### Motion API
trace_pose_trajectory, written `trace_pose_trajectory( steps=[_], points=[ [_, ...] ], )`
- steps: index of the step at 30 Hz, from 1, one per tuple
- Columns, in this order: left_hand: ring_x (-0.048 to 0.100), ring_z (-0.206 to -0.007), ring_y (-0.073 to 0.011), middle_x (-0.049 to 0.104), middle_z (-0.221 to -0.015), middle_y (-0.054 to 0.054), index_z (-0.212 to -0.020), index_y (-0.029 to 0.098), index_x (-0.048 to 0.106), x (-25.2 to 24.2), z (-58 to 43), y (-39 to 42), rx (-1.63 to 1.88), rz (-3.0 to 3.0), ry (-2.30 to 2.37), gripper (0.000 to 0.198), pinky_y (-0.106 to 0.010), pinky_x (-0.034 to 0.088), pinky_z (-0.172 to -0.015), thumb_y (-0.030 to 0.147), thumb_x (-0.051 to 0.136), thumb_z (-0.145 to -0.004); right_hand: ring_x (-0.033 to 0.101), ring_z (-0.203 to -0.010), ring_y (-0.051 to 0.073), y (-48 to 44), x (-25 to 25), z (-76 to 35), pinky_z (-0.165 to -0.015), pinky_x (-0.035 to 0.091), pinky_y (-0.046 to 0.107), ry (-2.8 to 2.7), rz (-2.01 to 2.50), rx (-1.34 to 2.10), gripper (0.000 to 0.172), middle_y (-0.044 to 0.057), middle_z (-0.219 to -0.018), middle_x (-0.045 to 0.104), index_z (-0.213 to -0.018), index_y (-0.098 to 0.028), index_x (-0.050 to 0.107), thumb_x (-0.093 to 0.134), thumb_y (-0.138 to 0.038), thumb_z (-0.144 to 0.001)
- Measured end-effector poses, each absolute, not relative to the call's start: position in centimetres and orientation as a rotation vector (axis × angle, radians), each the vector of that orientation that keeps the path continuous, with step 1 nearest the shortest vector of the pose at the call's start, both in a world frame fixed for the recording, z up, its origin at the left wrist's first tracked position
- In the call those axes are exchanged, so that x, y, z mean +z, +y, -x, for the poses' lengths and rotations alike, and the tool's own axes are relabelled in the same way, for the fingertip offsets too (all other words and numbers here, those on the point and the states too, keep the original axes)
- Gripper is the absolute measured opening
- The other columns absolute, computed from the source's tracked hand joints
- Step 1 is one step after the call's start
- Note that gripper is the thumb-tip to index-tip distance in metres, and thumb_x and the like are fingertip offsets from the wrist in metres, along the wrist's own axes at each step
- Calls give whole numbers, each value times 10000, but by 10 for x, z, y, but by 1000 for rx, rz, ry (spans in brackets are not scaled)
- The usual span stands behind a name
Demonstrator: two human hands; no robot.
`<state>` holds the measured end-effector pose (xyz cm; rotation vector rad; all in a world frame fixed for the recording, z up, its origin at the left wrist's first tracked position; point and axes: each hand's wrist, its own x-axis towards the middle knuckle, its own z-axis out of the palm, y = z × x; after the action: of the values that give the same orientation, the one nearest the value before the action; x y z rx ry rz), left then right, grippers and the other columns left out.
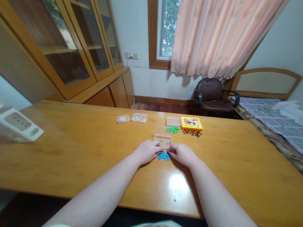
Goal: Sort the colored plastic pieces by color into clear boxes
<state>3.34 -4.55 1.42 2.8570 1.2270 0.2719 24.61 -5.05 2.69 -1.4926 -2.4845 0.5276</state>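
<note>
A clear plastic box (pixel 163 138) with its lid open lies in the middle of the table, with a few small blue pieces inside. In front of it is a pile of blue pieces (pixel 163 156). My left hand (pixel 149 151) is at the box's front left corner, its fingers closed beside the pile; what they hold is too small to make out. On the other side, my right hand (pixel 182 154) has its fingers pinched at the front right corner of the box, and any piece between them is hidden. Green pieces (pixel 173 130) lie behind the box.
Brown pieces (pixel 192 133) lie before a yellow box (pixel 192 124), beside a clear tray (pixel 173 122). Two small containers (pixel 123 118) (pixel 139 118) hold pale pieces at the back left. A white device (pixel 20 124) stands on the table's left.
</note>
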Motion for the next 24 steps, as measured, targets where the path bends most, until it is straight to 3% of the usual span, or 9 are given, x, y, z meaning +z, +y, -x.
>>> trace_pose_trajectory(
  steps=[6, 14, 24],
  points=[
    [571, -792, -152, 585, -923, -36, -896, 232, 668, 16, -32, -44, 267, -2840, 1236, 217, -262, 436, -706, 340, 480, -911, 617, -719, 159, -51, 27, -245, -624, 365, 228, -2507, 1510, 523, 161, 45, -826, 716, -846, -217, 707, 549, -246, -831],
    [580, -801, -150, 585, -904, -38, -892, 219, 657, 17, -30, -43, 243, -2814, 1233, 199, -254, 441, -716, 334, 495, -907, 558, -648, 133, -51, 28, -244, -586, 333, 219, -2388, 1492, 558, 171, 36, -751, 678, -823, -193, 679, 525, -261, -848],
    [581, -786, -152, 603, -900, -27, -913, 245, 663, 15, -23, -42, 247, -2857, 1218, 179, -251, 433, -686, 317, 499, -904, 558, -653, 149, -44, 20, -248, -622, 376, 239, -2018, 1611, 566, 264, 35, -733, 662, -1022, -198, 669, 480, -284, -859]
  ],
)
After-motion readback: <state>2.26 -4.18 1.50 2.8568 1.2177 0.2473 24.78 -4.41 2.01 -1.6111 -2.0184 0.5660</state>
